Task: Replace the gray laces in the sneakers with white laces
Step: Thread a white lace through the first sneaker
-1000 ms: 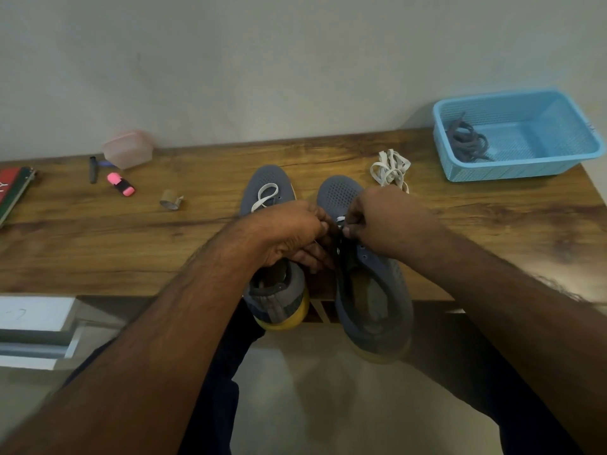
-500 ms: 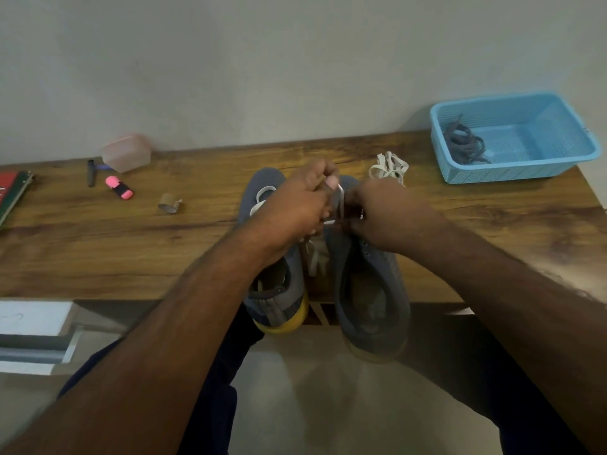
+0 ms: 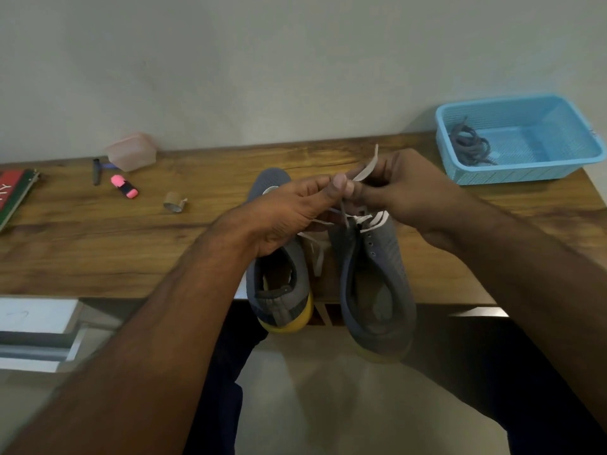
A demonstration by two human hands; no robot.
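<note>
Two grey sneakers stand side by side at the wooden table's (image 3: 98, 251) front edge, heels overhanging: the left sneaker (image 3: 279, 290) with a yellow sole and the right sneaker (image 3: 377, 284). A white lace (image 3: 368, 169) runs through the right sneaker's front eyelets. My left hand (image 3: 289, 211) and my right hand (image 3: 404, 188) meet above that sneaker's toe, both pinching the white lace, one end sticking up. A white lace shows on the left sneaker's toe. Grey laces (image 3: 469, 146) lie in the blue basket (image 3: 525, 172).
At the back left of the table lie a pink lidded box (image 3: 131, 152), a dark pen (image 3: 96, 172), a pink highlighter (image 3: 124, 187) and a small tape roll (image 3: 174, 202). A red-and-green book (image 3: 13, 195) sits at the left edge. The wall is close behind.
Both hands have risen from the right sneaker's tongue and moved toward the toe, pulling the white lace up through the eyelets. The spare white lace bundle is now hidden behind my right hand.
</note>
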